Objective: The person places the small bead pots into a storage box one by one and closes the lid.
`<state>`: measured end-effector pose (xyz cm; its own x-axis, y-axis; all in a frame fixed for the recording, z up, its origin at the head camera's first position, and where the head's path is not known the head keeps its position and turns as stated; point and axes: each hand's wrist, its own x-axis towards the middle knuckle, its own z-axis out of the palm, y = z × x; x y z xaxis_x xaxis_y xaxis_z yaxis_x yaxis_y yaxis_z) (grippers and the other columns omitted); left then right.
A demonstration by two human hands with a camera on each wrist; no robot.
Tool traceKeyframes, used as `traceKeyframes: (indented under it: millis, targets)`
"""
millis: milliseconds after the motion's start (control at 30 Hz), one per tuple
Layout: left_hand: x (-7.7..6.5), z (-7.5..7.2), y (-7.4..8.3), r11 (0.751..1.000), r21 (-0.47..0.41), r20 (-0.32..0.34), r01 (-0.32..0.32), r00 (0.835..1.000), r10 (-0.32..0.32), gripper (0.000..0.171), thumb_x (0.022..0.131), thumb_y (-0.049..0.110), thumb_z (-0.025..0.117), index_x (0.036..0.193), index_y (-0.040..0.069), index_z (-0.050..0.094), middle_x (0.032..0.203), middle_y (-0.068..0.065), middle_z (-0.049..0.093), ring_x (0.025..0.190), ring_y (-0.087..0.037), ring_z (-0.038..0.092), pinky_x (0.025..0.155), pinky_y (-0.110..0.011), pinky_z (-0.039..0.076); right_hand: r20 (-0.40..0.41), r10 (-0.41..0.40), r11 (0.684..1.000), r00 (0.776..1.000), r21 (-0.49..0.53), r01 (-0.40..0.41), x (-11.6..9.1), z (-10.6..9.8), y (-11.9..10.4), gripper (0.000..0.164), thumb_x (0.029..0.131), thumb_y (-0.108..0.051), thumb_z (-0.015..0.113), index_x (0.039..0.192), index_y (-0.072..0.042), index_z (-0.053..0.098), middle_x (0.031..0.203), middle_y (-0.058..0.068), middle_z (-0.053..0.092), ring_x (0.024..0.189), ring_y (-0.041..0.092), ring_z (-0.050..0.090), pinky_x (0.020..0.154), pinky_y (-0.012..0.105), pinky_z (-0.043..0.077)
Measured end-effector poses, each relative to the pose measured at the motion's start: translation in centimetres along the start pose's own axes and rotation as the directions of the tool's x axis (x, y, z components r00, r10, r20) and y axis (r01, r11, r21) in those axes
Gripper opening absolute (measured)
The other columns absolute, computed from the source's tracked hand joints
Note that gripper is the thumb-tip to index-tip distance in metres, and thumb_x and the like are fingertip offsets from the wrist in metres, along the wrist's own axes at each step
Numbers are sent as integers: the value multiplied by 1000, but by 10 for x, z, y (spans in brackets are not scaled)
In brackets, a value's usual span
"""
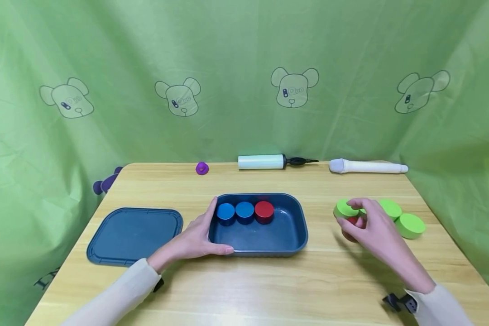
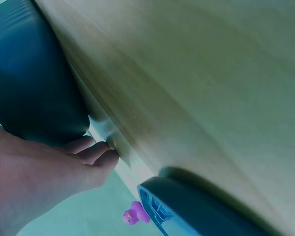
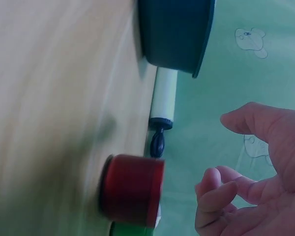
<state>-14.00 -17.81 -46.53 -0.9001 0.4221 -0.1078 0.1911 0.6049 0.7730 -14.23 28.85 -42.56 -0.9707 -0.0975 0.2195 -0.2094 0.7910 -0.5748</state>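
Note:
A dark blue plastic box [image 1: 256, 237] holds two blue cylinders [image 1: 226, 212] and a red cylinder [image 1: 264, 211] in a row along its back. My left hand [image 1: 197, 237] grips the box's left end, thumb along the front wall and fingers round the side; the left wrist view shows those fingers against the box wall [image 2: 34, 73]. On the right, my right hand [image 1: 368, 222] hovers over another red cylinder [image 3: 132, 189], thumb and fingers apart. The right wrist view shows a gap between hand and cylinder. Several green cylinders [image 1: 410, 225] stand around it, partly hidden by the hand.
The matching blue lid [image 1: 134, 235] lies left of the box. Along the back edge are a small purple object [image 1: 202, 168], a white hand pump [image 1: 261, 162] with a black tip, and a white stick [image 1: 371, 166]. A green curtain [image 1: 236, 68] hangs behind.

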Motion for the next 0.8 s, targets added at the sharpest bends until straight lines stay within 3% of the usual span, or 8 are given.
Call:
traceKeyframes:
  millis: [233, 500, 800]
  targets:
    - [0, 0, 2, 1000, -1, 3, 4, 1000, -4, 143, 83, 64, 90, 176, 27, -12, 182, -11, 11, 164, -39, 19, 124, -68, 27, 19, 26, 1000, 999, -9, -26, -7, -3, 15, 63, 98, -30, 86, 141, 5, 57, 119, 21, 58, 85, 24, 55, 61, 28, 46]
    - [0, 1, 2, 1000, 4, 3, 16, 1000, -16, 142, 83, 65, 90, 175, 29, -13, 182, -10, 10, 164, -39, 18, 124, -69, 26, 52, 32, 999, 998, -19, -31, -12, -2, 32, 64, 95, -24, 88, 139, 10, 56, 123, 29, 59, 82, 24, 55, 58, 28, 46]
    - [0, 0, 2, 1000, -1, -1, 8, 1000, -8, 142, 83, 62, 90, 176, 25, -11, 182, -11, 11, 164, -40, 19, 124, -69, 27, 110, 20, 1000, 994, 3, -21, -13, 2, 42, 63, 91, -13, 90, 139, 10, 56, 117, 25, 63, 76, 21, 54, 57, 29, 45]
